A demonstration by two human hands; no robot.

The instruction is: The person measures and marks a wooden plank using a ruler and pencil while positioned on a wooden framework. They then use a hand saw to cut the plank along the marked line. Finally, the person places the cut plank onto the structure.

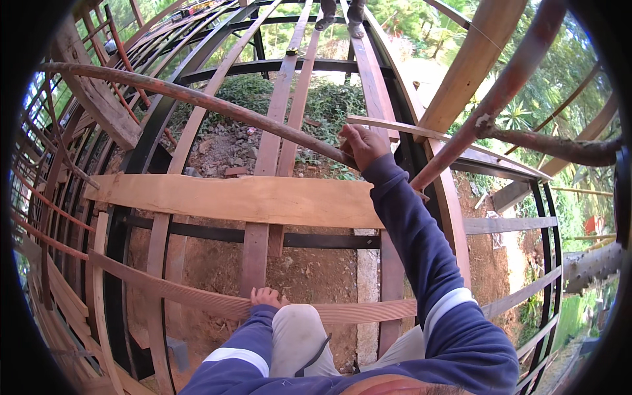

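Observation:
My left hand [266, 297] is closed over the far edge of a grooved reddish deck board [355, 312] that runs crosswise in front of my knees. Stretched out ahead, my right hand [364, 146] has its fingers drawn together; what they pinch, if anything, I cannot make out. A rusty metal pole [217, 104] slants in from the left and passes just below that hand. Between my two hands a wide pale plank [230, 199] lies across the long narrow timbers [266, 141]. My right forearm covers its right end.
Black metal beams [263, 66] frame the open floor, with soil and weeds below. Another rusty pole [494, 92] and a thick wooden post [471, 66] rise at the right. A leaning timber [95, 85] stands left. Another person's feet [355, 29] are on the far beams.

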